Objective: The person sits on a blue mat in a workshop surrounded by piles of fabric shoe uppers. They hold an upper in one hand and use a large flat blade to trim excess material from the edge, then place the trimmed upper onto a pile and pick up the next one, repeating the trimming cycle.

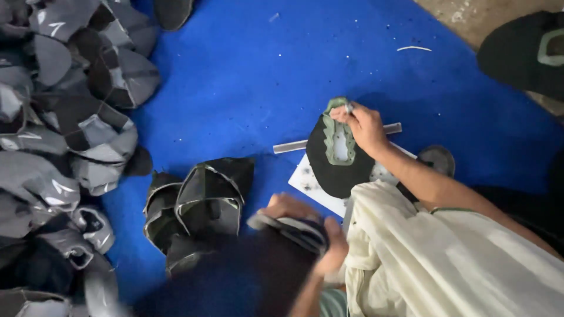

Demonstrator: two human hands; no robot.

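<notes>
Right hand (pixel 364 126) pinching one green-trimmed black shoe upper (pixel 336 155) on white board (pixel 305 182); left hand (pixel 305 229) gripping, probably, another blurry piece (pixel 288 226). Three-ish stacked uppers (pixel 202 202) left, grey pile (pixel 59 147) far-left.

You have no packages, labels, signs or screens in front of you here.
</notes>
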